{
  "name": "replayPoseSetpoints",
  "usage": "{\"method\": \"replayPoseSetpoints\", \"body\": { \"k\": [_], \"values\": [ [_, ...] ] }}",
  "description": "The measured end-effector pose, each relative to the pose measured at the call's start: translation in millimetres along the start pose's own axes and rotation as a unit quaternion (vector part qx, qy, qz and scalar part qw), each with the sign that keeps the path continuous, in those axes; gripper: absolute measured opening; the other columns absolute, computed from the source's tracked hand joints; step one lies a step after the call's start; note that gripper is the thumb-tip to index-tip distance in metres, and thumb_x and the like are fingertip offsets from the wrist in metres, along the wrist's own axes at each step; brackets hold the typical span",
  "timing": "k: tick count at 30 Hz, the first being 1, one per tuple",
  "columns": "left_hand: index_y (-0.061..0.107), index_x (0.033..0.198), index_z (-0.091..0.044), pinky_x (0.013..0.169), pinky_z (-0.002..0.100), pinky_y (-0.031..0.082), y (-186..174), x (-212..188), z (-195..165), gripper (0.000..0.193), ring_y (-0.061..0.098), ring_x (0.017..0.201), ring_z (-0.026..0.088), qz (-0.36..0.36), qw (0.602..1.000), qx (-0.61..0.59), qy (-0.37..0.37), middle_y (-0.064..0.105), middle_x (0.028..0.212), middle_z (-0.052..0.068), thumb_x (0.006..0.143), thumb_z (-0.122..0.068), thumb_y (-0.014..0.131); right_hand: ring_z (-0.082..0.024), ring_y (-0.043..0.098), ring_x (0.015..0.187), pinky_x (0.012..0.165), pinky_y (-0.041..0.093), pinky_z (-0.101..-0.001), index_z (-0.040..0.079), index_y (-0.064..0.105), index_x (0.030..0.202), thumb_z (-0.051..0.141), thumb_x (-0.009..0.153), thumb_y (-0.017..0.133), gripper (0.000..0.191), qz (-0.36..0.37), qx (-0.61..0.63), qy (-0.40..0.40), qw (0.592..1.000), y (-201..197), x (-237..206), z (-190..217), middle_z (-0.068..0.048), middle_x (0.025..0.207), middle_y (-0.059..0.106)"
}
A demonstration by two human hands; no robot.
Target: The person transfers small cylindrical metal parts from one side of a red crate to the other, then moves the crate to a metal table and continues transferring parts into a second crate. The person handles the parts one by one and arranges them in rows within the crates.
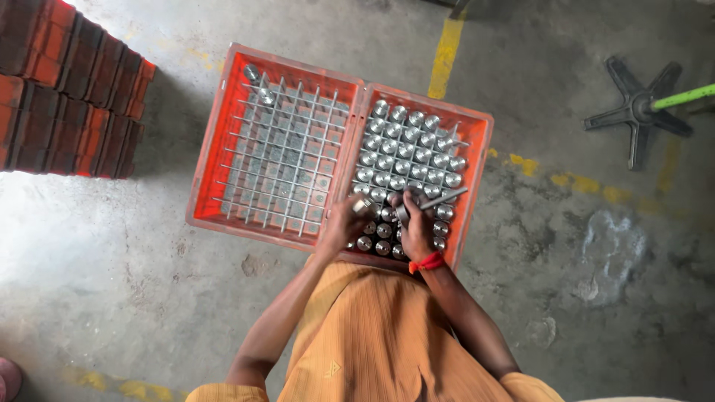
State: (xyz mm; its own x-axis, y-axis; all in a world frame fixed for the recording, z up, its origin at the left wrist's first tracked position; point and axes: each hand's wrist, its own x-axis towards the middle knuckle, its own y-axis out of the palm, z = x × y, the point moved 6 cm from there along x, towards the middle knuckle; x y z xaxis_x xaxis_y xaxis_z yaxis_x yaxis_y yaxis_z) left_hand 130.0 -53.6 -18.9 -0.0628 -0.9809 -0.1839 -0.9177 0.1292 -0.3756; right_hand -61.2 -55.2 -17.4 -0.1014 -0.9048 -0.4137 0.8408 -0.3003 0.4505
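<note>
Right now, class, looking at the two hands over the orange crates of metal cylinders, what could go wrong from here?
1. The left hand pinches one metal cylinder above the packed right crate; a slip could drop it onto its neighbours.
2. The right hand works beside a loose metal rod lying across the cylinders; a nudge might roll it off.
3. Both crates sit on rough concrete floor, so dropped parts could get dented.

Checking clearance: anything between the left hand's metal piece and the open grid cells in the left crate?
Nothing visible. The left hand holds a small shiny metal cylinder at the orange plastic crates' shared wall; the left wire grid's cells are open, save two cylinders in its far corner.
</note>
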Motion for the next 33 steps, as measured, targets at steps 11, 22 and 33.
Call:
{"method": "replayPoseSetpoints", "body": {
  "k": [11, 22, 33],
  "values": [
    [0.070, 0.115, -0.008, 0.066, 0.046, 0.056, 73, -27, -46, 0.042, 0.075, 0.071, 0.035, 0.176, 0.982, 0.016, 0.067, 0.072, 0.078, 0.017, 0.077, -0.019, 0.083, -0.016, 0.067, 0.088, 0.085, 0.055, -0.0313, 0.006, 0.059, 0.117, 0.012, 0.105, 0.058, 0.014, 0.101, -0.104, -0.076, 0.986, -11, -25, 26, -0.006, 0.083, 0.065],
    [0.048, 0.144, -0.008, 0.083, 0.050, 0.058, 104, 106, -77, 0.064, 0.072, 0.095, 0.042, 0.079, 0.977, 0.157, 0.125, 0.073, 0.114, 0.025, 0.096, -0.042, 0.072, -0.020, 0.069, 0.084, 0.074, 0.057, -0.0310, 0.006, 0.060, 0.115, 0.006, 0.101, 0.059, 0.014, -0.111, 0.144, -0.105, 0.978, -142, 11, 77, -0.009, 0.087, 0.068],
    [0.061, 0.137, -0.006, 0.100, 0.048, 0.051, 83, 144, -136, 0.036, 0.063, 0.117, 0.043, -0.035, 0.944, 0.088, 0.315, 0.063, 0.131, 0.020, 0.101, -0.013, 0.063, -0.020, 0.067, 0.088, 0.086, 0.055, -0.0344, 0.006, 0.062, 0.111, 0.009, 0.102, 0.060, 0.009, -0.134, 0.158, -0.064, 0.976, -147, -15, 36, -0.007, 0.090, 0.068]
  ]
}}
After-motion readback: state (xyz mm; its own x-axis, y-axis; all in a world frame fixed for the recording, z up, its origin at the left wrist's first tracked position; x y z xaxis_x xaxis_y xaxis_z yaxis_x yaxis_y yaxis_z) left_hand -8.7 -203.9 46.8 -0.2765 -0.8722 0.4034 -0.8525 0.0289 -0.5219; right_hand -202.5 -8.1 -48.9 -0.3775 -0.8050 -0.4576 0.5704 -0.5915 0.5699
